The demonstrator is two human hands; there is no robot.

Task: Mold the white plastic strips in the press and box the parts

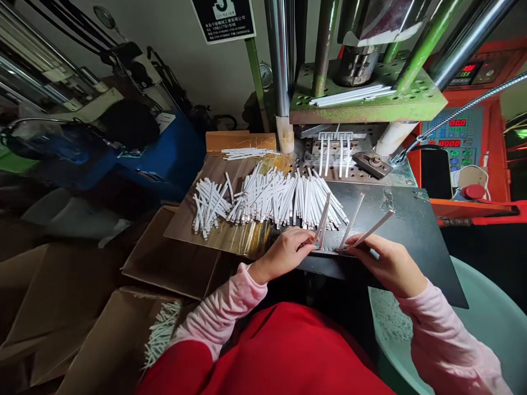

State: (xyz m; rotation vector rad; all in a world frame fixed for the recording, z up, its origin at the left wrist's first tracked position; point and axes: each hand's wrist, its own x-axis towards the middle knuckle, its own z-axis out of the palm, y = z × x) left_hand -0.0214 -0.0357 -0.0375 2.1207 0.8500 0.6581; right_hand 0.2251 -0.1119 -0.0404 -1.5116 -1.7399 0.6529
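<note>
At the front edge of the black board (411, 241), my left hand (288, 249) pinches the lower end of a thin white strip (323, 218) that stands tilted upward. My right hand (387, 258) has its thumb and fingers closed on another white strip (375, 227), which leans up to the right. Between the hands, one more upright strip (352, 220) rises from a low row of small parts along the edge; that row is too small to make out. Behind my left hand lies a wide pile of white strips (267, 192).
A press with a green plate (366, 112) stands behind the board, with several strips hanging from a metal mould (335, 148) under it. A control panel (453, 142) and a phone (435, 173) are at right. Cardboard boxes (102, 329) lie left, a pale green tub (489, 312) right.
</note>
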